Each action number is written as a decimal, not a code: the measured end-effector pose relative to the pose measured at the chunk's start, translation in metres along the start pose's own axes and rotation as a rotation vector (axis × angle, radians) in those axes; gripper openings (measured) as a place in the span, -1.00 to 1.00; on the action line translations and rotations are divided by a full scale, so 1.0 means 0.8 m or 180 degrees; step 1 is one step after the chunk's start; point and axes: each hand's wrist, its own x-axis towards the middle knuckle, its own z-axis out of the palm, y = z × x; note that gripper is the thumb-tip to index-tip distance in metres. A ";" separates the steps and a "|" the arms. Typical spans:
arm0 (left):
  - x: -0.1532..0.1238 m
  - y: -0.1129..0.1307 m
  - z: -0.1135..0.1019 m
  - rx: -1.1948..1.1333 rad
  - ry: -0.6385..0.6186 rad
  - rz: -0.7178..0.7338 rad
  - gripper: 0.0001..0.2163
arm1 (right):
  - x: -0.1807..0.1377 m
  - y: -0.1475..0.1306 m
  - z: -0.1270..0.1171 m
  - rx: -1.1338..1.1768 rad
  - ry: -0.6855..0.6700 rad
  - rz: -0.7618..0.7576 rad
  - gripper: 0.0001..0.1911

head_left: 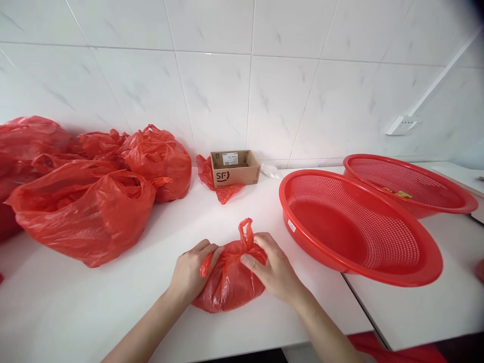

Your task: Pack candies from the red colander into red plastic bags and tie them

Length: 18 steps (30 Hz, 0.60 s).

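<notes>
A filled red plastic bag [230,285] sits on the white table in front of me, its top gathered and one handle loop standing up. My left hand [194,264] is closed at the bag's left side, with a twisted red end of the bag poking out between thumb and fingers. On the right side, my right hand [276,264] grips the bag near the upright loop, thumb in front and fingers behind. What the bag contains is hidden by the plastic.
Several bulging red bags stand at the left, including a large open one [91,217]. By the wall is a small cardboard box [237,176] on red plastic, beside white tissue [270,171]. Two red baskets fill the right: a near one [325,232] and a far one [446,194].
</notes>
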 end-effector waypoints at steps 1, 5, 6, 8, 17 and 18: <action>0.004 0.000 0.001 0.0112 -0.0043 0.0017 -0.63 | 0.002 0.000 0.005 -0.0207 0.0041 -0.0001 -0.62; 0.026 -0.003 -0.001 0.0486 -0.0095 -0.0059 -0.66 | 0.020 0.015 0.024 -0.1077 -0.0026 0.0011 -0.65; 0.032 -0.004 -0.002 0.0561 -0.0095 -0.0094 -0.66 | 0.026 0.020 0.026 -0.1227 -0.0092 0.0011 -0.69; 0.043 -0.007 -0.003 0.0697 -0.0108 -0.0149 -0.66 | 0.038 0.029 0.030 -0.1484 -0.0220 0.0000 -0.71; 0.063 -0.011 0.007 0.1177 -0.0446 -0.0224 -0.82 | 0.058 0.044 0.039 -0.1952 -0.0342 -0.0016 -0.73; 0.062 -0.012 0.010 0.1205 -0.0451 -0.0207 -0.82 | 0.057 0.046 0.039 -0.1937 -0.0330 -0.0001 -0.73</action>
